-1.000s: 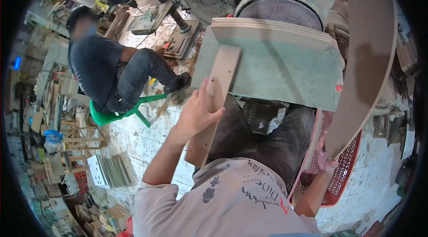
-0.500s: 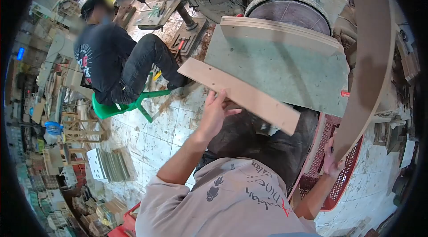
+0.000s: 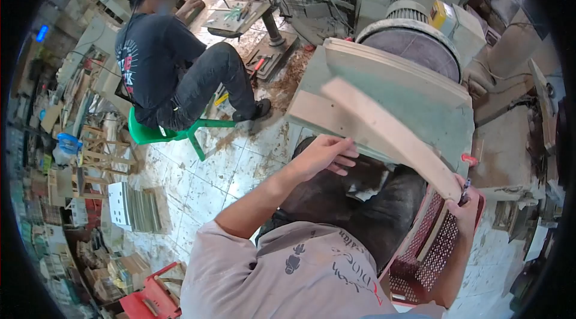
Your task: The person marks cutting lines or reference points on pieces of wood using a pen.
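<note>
My right hand (image 3: 465, 205) grips the near end of a long, flat wooden board (image 3: 393, 133). This board slants up and left over the green-grey table of a disc sander (image 3: 453, 130). Something small and dark shows at the right fingers, too small to name. My left hand (image 3: 329, 156) is open, its fingers loosely bent, just below a second wooden board (image 3: 315, 110) with small holes. That second board rests along the table's front edge, partly covered by the held one. More boards (image 3: 396, 67) are stacked at the back of the table, in front of the sanding disc (image 3: 414, 49).
A red plastic crate (image 3: 414, 259) stands by my right leg. At the left, a co-worker (image 3: 159, 73) sits on a green stool (image 3: 141, 130) by a drill press (image 3: 273, 25). Stacked panels (image 3: 135, 208) and a red chair (image 3: 153, 301) are on the left.
My left hand has let go of the holed board, now on the table's front edge. My right hand has swung its board from upright at the right to leftward over the table.
</note>
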Available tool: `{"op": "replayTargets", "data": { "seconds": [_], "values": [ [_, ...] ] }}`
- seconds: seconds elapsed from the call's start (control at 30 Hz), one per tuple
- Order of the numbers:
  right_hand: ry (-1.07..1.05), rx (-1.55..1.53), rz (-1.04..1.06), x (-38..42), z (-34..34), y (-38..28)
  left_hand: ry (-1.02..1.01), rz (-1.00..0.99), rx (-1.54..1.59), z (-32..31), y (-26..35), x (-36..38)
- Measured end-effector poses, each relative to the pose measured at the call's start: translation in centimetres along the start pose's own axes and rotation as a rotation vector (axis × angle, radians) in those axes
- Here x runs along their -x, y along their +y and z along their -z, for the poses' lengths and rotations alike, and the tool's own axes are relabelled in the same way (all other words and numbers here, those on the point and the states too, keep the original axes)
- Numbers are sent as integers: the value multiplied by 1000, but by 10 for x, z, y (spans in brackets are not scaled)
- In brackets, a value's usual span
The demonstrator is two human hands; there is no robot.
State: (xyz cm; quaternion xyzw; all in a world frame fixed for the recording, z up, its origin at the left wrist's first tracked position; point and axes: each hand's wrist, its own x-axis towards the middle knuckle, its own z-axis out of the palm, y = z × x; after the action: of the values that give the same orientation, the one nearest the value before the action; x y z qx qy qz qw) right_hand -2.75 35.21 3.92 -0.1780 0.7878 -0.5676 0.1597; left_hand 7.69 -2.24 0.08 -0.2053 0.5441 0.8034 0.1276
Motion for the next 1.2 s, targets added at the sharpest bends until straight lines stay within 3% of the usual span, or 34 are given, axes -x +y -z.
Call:
{"op": "replayTargets", "data": {
  "seconds": [0.1,0.2,0.27,0.3,0.4,0.53,0.6,0.63,0.7,1.2],
  "values": [
    [-75,6,-69,-18,-2,-7,41,-49,-203,24,7,16],
    [-151,238,17,-33,4,-10,229,-217,-366,53,22,27],
    [-187,332,54,-39,9,-10,419,-710,-1040,65,33,29],
    [-215,428,92,-43,12,-14,422,-732,-1041,66,38,28],
    [-212,508,140,-49,12,-9,184,-688,-1262,70,48,16],
    [-213,561,160,-56,9,-3,95,-716,-1484,73,58,-11],
    [-273,656,184,-58,1,-10,-16,-582,-1547,76,63,-21],
    [-243,661,183,-60,0,-10,-32,-608,-1556,76,66,-22],
    [-286,649,181,-64,-3,-8,-41,-492,-1448,76,71,-19],
    [-296,642,168,-77,-28,-21,140,-473,-1337,103,71,-5]
  ]
}}
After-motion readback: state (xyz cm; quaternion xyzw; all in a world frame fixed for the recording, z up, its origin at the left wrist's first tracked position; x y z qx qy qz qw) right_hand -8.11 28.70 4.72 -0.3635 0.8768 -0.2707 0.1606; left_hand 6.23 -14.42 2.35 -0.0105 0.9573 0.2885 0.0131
